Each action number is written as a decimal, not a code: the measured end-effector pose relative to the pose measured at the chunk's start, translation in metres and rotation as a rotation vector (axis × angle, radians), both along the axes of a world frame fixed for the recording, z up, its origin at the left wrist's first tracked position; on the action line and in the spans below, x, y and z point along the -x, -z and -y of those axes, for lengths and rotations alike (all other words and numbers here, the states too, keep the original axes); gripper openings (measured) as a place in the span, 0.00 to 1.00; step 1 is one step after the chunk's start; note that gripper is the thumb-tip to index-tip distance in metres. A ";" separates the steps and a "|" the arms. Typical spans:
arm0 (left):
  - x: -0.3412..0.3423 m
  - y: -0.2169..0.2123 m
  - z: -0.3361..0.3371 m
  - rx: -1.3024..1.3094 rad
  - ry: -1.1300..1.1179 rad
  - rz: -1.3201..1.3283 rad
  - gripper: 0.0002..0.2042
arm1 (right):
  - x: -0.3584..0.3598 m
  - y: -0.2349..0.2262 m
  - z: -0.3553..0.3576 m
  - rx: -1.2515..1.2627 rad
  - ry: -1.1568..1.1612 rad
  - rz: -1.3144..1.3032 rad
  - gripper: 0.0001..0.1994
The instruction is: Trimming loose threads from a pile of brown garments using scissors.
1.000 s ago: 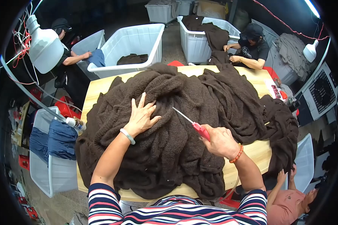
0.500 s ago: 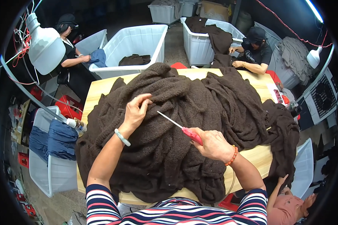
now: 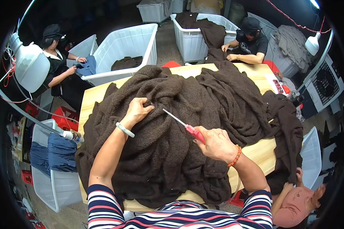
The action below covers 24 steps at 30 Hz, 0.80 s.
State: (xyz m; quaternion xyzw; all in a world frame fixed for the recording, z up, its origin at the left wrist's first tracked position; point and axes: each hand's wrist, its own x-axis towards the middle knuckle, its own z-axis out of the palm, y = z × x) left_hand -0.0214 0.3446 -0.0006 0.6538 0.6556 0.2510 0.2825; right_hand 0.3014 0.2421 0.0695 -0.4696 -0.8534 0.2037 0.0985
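Note:
A large heap of dark brown knit fabric (image 3: pixel 172 149) covers most of the wooden table in front of me. My left hand (image 3: pixel 137 111), a pale bangle at its wrist, is closed on a fold near the heap's middle; its lower fingers are partly hidden. In my right hand (image 3: pixel 218 145) is the pink handle of a tool with a thin, straight metal shaft (image 3: pixel 175 117). Its tip points up and left, close to my left hand. Whether the tip touches the cloth I cannot tell.
Pale plastic bins (image 3: pixel 151 47) stand beyond the light wooden table (image 3: pixel 256 149). Blue cloth hangs over another bin (image 3: pixel 51 189) at left. Lamps (image 3: pixel 31 68) flank the table. Two people work across from me, and a person in pink (image 3: pixel 296 206) handles brown cloth at lower right.
My left hand has come slightly down, its fingers more curled. The tool stays in my right hand, nearly still. The whole view has shifted a little. The person at far left has raised the blue cloth.

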 end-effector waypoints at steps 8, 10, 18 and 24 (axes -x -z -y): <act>-0.010 -0.009 0.029 -0.087 -0.016 0.085 0.09 | 0.015 -0.005 0.000 0.064 0.007 0.033 0.16; 0.001 -0.001 0.027 -0.086 -0.022 -0.008 0.10 | 0.018 -0.005 0.006 0.130 -0.186 -0.059 0.16; 0.052 -0.040 0.053 -0.008 0.028 0.052 0.21 | 0.005 0.001 0.020 0.071 -0.067 -0.150 0.14; 0.077 -0.023 0.066 0.165 0.018 0.556 0.12 | 0.033 -0.005 0.023 0.054 -0.098 -0.118 0.15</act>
